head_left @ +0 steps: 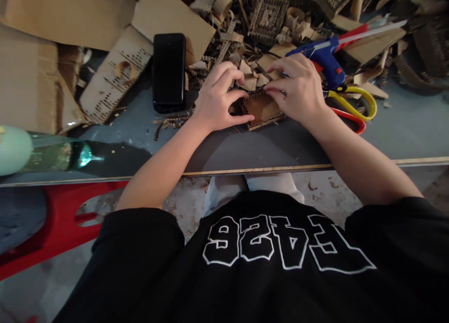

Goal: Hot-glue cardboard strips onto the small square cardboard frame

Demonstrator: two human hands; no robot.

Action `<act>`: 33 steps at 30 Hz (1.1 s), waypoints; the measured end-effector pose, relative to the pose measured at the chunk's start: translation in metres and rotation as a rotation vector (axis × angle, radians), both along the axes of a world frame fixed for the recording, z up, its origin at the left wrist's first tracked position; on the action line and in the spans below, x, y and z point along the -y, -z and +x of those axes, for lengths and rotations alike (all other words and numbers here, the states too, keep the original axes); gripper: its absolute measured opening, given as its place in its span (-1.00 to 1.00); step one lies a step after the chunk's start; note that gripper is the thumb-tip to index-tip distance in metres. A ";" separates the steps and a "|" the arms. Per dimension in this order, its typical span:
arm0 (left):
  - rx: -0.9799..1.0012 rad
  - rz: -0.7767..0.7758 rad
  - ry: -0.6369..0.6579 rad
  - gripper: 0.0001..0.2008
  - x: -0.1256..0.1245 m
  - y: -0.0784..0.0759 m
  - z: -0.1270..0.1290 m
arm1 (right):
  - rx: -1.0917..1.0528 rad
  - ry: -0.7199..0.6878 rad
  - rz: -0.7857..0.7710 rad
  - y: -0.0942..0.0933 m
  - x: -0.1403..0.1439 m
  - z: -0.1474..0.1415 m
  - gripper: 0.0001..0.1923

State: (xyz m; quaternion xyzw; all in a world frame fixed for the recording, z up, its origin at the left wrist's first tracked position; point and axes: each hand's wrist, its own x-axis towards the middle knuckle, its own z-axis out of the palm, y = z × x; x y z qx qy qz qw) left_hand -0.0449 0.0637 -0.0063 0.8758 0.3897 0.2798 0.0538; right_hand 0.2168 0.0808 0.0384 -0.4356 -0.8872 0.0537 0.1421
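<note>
The cardboard square (pixel 261 109) was brown with a darker ridged edge. The table (pixel 403 131) was grey-blue with a pale wood rim. The phone (pixel 169 71) was glossy black. The glue gun (pixel 328 56) was blue with red trim, and the scissors (pixel 354 109) had one yellow handle and one red. The bottle (pixel 52 154) was green glass. The shirt (pixel 280 267) was black with white-outlined letters.

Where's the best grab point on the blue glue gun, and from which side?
Probably the handle of the blue glue gun, from the right. Its nozzle end points left and lies beside the right hand, while the glue stick pokes out up and right. The yellow scissors lie just below the handle, so come in from above them.
</note>
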 end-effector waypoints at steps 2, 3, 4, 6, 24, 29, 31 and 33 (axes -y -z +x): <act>-0.008 0.007 -0.007 -0.41 -0.001 0.002 -0.001 | -0.001 -0.005 0.002 0.001 0.001 0.001 -0.59; -0.011 0.013 -0.009 -0.41 -0.002 0.003 -0.001 | 0.000 -0.008 0.002 0.001 0.001 0.001 -0.58; -0.013 0.022 -0.009 -0.40 -0.003 0.005 -0.002 | 0.001 -0.008 0.001 0.001 0.001 0.001 -0.57; -0.019 0.051 -0.006 -0.40 -0.004 0.007 -0.002 | 0.001 -0.003 -0.003 0.001 0.001 0.001 -0.55; -0.002 0.013 -0.014 -0.36 -0.004 0.002 -0.001 | -0.022 0.022 -0.064 0.002 0.002 -0.001 -0.50; -0.053 0.044 -0.049 -0.30 -0.003 0.003 -0.001 | -0.016 0.005 -0.034 0.003 0.002 0.000 -0.47; -0.070 0.075 -0.057 -0.29 -0.005 0.006 -0.002 | -0.014 -0.015 -0.018 0.003 0.002 0.000 -0.47; -0.074 0.120 -0.049 -0.30 -0.007 0.009 -0.002 | -0.005 -0.019 -0.018 0.002 0.003 0.000 -0.47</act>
